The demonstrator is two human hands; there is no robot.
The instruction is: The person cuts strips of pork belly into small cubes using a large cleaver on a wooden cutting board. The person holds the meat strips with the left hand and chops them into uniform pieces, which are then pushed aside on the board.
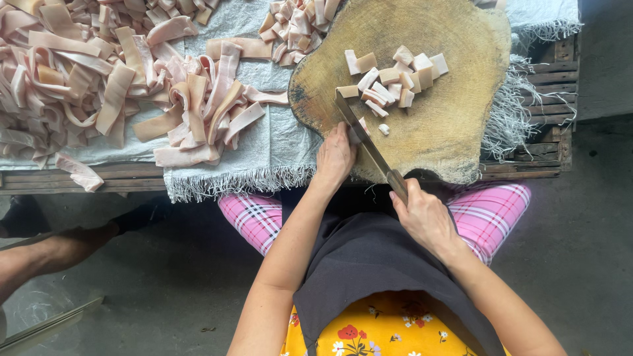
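Observation:
My right hand (425,217) grips the handle of a long knife (364,137) whose blade lies slanted across the near left part of a round wooden chopping block (455,118). Close against the blade on its left, my left hand (335,157) presses down on a pale strip of meat (362,123) at the block's edge, mostly hidden under the fingers. Several cut pale pink cubes (394,80) lie heaped in the middle of the block beyond the knife tip.
Long pink strips of meat (99,79) cover a white woven sack (277,132) on a low wooden platform (547,79) to the left. More cut pieces (297,26) lie beyond the block. Another person's leg (59,250) reaches in at the left over grey floor.

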